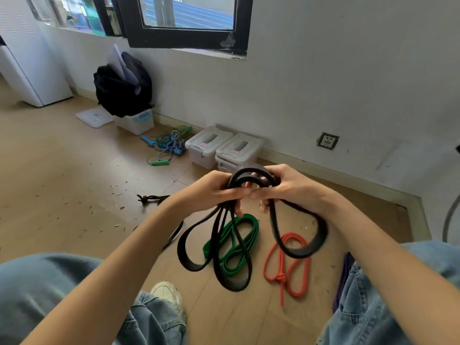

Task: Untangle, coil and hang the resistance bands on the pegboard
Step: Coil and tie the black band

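A black flat resistance band (219,247) hangs in several loops from both hands above the floor. My left hand (211,190) grips its bunched top from the left, and my right hand (288,185) grips it from the right, fingers curled round the strands. Under the loops a green band (234,245) lies folded on the wooden floor. An orange-red cord (286,275) with a knot lies to its right. A purple band (344,275) shows by my right knee. No pegboard is in view.
Two lidded plastic boxes (224,148) stand against the wall, with tangled skipping ropes (169,145) left of them. A black backpack (122,90) sits on another box. A small black strap (149,198) lies on the floor. My jeans-clad knees (49,282) frame the bottom.
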The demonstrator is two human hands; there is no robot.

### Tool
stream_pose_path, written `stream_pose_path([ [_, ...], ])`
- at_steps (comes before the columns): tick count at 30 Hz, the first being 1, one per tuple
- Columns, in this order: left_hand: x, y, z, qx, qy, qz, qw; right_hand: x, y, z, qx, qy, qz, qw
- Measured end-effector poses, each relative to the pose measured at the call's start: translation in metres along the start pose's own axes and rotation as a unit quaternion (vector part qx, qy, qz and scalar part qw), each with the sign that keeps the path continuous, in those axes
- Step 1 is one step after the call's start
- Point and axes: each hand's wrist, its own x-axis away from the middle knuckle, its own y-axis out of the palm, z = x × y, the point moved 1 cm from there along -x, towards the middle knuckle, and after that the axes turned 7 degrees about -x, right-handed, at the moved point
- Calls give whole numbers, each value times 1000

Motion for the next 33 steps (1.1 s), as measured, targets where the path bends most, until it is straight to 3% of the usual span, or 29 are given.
stream_pose_path([
  [3,-4,4,2,24,1,3,1000,2,2,2,-123,-33,45,991],
  [9,5,11,-17,70,-51,-19,996,-2,-4,-2,-237,-53,104,965],
  [15,2,-3,-13,165,-49,124,977,-6,-4,-6,-284,-14,152,947],
  [18,-5,5,-10,139,-50,142,979,-14,1,-9,-308,-15,188,932],
  [23,-12,24,-20,65,-57,109,990,-30,24,-7,-335,-39,236,911],
  [26,-17,27,-23,74,-22,135,988,-36,36,-6,-370,-61,261,890],
  [30,-16,29,-28,146,-30,104,983,-39,40,-5,-357,-67,286,887],
  [33,-13,21,-34,156,-86,61,982,-35,32,-4,-214,-58,289,931],
])
